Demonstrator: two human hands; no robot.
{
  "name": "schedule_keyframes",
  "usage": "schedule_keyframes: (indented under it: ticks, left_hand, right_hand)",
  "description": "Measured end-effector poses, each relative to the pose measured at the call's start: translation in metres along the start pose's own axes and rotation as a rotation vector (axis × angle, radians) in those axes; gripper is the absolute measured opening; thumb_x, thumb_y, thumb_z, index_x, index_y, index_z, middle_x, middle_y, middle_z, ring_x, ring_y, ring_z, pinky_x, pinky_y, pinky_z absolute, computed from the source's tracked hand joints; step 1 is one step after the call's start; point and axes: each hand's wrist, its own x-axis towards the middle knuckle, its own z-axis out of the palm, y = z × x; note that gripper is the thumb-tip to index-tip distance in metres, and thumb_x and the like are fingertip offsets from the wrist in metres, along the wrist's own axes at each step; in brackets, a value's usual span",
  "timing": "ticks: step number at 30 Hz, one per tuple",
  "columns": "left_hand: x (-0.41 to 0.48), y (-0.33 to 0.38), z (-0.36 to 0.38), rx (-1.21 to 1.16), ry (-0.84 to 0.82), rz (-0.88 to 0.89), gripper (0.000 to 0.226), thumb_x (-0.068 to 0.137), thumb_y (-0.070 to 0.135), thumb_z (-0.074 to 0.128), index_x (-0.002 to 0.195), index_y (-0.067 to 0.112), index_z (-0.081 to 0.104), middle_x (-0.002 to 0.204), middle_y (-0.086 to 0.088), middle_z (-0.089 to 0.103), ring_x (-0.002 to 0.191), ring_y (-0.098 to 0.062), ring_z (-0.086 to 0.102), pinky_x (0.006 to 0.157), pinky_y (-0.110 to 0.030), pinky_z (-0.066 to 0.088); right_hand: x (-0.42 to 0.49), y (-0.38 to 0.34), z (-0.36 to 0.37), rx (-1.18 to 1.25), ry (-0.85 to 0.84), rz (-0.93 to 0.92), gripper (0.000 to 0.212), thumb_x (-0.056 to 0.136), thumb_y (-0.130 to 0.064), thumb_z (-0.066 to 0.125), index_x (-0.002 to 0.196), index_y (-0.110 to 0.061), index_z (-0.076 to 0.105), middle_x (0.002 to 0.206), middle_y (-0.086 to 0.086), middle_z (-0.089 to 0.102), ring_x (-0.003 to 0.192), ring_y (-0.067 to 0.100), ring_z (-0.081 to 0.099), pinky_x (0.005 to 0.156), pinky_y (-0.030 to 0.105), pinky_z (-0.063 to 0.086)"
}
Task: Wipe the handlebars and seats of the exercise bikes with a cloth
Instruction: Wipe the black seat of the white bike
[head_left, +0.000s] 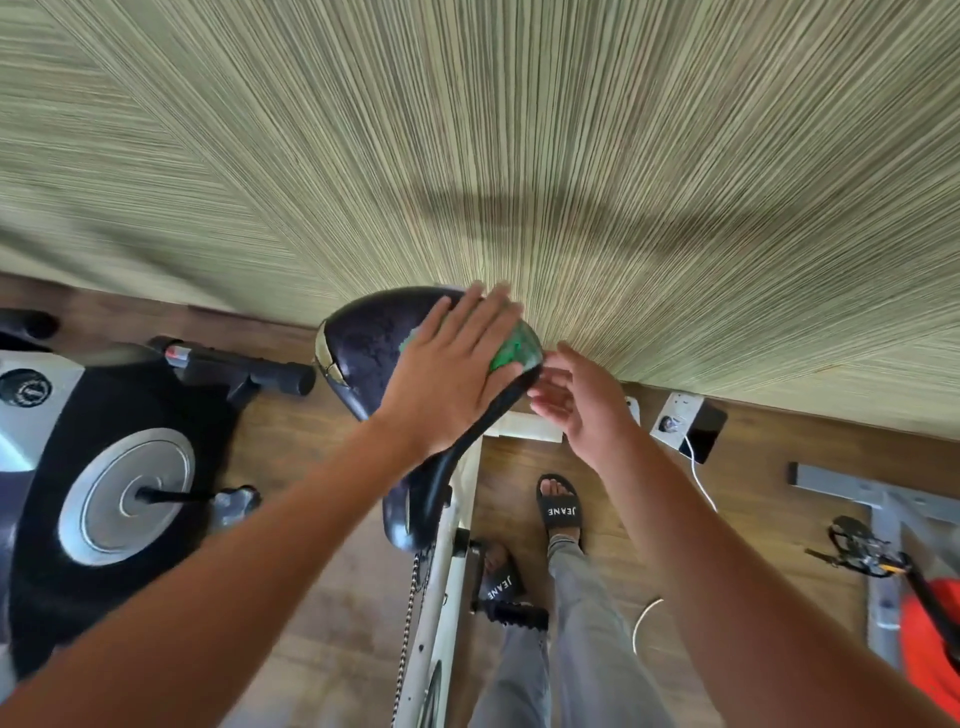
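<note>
A black bike seat (363, 348) with a cracked, torn left edge stands on a white bike frame (441, 582) in the middle of the view. My left hand (447, 374) lies flat on the seat's right half, fingers straight, pressing a green cloth (511, 351) that shows under my fingers. My right hand (576, 400) hovers just to the right of the seat's edge, fingers loosely spread, holding nothing. The rest of the cloth is hidden under my left palm.
A second exercise bike with a black and silver flywheel cover (124, 493) stands at the left. A striped wall (519, 156) rises close behind the seat. My sandalled feet (558, 506) stand by the white frame. A socket with a phone and white cable (693, 426) lies right; grey metal base (878, 525) far right.
</note>
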Motion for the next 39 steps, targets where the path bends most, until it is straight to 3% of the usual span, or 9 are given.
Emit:
schedule_keyframes:
  ticks: [5, 11, 14, 17, 20, 25, 29, 33, 39]
  left_hand:
    - [-0.083, 0.029, 0.019, -0.02, 0.017, -0.148, 0.06, 0.105, 0.04, 0.025, 0.157, 0.014, 0.015, 0.165, -0.007, 0.01, 0.152, -0.026, 0.01, 0.119, -0.049, 0.022]
    - [-0.082, 0.02, 0.022, -0.4, 0.126, -0.605, 0.063, 0.105, 0.046, 0.024, 0.157, 0.015, 0.009, 0.165, -0.003, -0.001, 0.152, -0.022, -0.002, 0.123, -0.042, 0.01]
    - [-0.062, 0.027, 0.016, -0.584, 0.224, -0.906, 0.066, 0.102, 0.048, 0.036, 0.157, 0.023, 0.01, 0.166, 0.002, -0.001, 0.152, -0.019, 0.003, 0.121, -0.043, 0.02]
    - [-0.063, 0.043, 0.003, -0.749, 0.331, -1.268, 0.064, 0.097, 0.048, 0.05, 0.152, 0.026, 0.027, 0.158, -0.005, 0.025, 0.136, -0.032, 0.031, 0.104, -0.046, 0.036]
    - [-0.075, 0.044, -0.017, -0.902, 0.389, -1.409, 0.047, 0.098, 0.033, 0.053, 0.142, 0.024, 0.04, 0.138, -0.007, 0.046, 0.124, -0.031, 0.044, 0.094, -0.045, 0.039]
    - [-0.091, 0.025, -0.067, -1.274, 0.696, -1.396, 0.013, 0.096, 0.023, 0.058, 0.107, 0.027, 0.054, 0.099, 0.006, 0.064, 0.098, -0.021, 0.062, 0.073, -0.025, 0.044]
    - [-0.105, 0.012, -0.124, -1.673, 0.947, -1.334, 0.013, 0.101, 0.026, 0.052, 0.107, 0.03, 0.063, 0.101, 0.001, 0.071, 0.094, -0.016, 0.069, 0.084, -0.034, 0.056]
    - [-0.138, 0.008, -0.18, -1.825, 1.233, -1.343, 0.028, 0.103, 0.028, 0.046, 0.108, 0.012, 0.068, 0.106, -0.012, 0.074, 0.098, -0.028, 0.071, 0.088, -0.043, 0.057]
    - [-0.231, 0.043, -0.243, -1.76, 1.715, -1.543, 0.041, 0.102, 0.041, 0.046, 0.107, 0.008, 0.069, 0.103, -0.015, 0.075, 0.089, -0.029, 0.073, 0.077, -0.042, 0.058]
  right_hand:
    - [-0.01, 0.013, 0.019, -0.667, 0.401, -0.534, 0.033, 0.101, -0.035, 0.045, 0.124, -0.016, 0.059, 0.127, 0.004, 0.056, 0.118, 0.02, 0.05, 0.103, 0.042, 0.04]
    - [-0.024, 0.015, 0.069, -0.972, 0.23, -0.982, 0.024, 0.097, -0.025, 0.05, 0.115, -0.023, 0.067, 0.119, -0.003, 0.059, 0.113, 0.016, 0.052, 0.101, 0.036, 0.039]
    - [-0.022, 0.012, 0.077, -0.929, 0.178, -0.952, 0.026, 0.094, -0.025, 0.05, 0.112, -0.022, 0.069, 0.113, -0.002, 0.065, 0.11, 0.018, 0.057, 0.1, 0.039, 0.044]
    - [-0.039, 0.006, 0.084, -0.767, -0.04, -0.802, 0.023, 0.095, -0.016, 0.056, 0.114, -0.012, 0.069, 0.106, 0.004, 0.068, 0.1, 0.017, 0.063, 0.087, 0.023, 0.045]
    - [-0.058, 0.003, 0.094, -0.859, -0.222, -0.678, 0.023, 0.096, -0.013, 0.057, 0.115, -0.008, 0.069, 0.108, 0.005, 0.071, 0.1, 0.015, 0.064, 0.075, 0.013, 0.036]
    - [-0.084, -0.01, 0.116, -0.831, -0.376, -0.502, 0.028, 0.097, -0.033, 0.057, 0.119, -0.018, 0.065, 0.108, -0.007, 0.069, 0.097, 0.007, 0.06, 0.086, 0.019, 0.041]
    - [-0.121, -0.04, 0.147, -0.674, -0.659, -0.309, 0.032, 0.094, -0.049, 0.061, 0.099, -0.02, 0.073, 0.095, 0.002, 0.077, 0.09, 0.018, 0.074, 0.083, 0.036, 0.059]
    - [-0.16, -0.059, 0.18, -0.731, -0.901, -0.367, 0.03, 0.079, -0.033, 0.082, 0.101, -0.016, 0.072, 0.096, 0.007, 0.077, 0.09, 0.027, 0.075, 0.089, 0.048, 0.058]
    - [-0.244, -0.051, 0.216, -0.792, -1.287, -0.339, 0.017, 0.085, -0.009, 0.076, 0.101, -0.013, 0.072, 0.1, 0.009, 0.077, 0.096, 0.027, 0.074, 0.093, 0.048, 0.057]
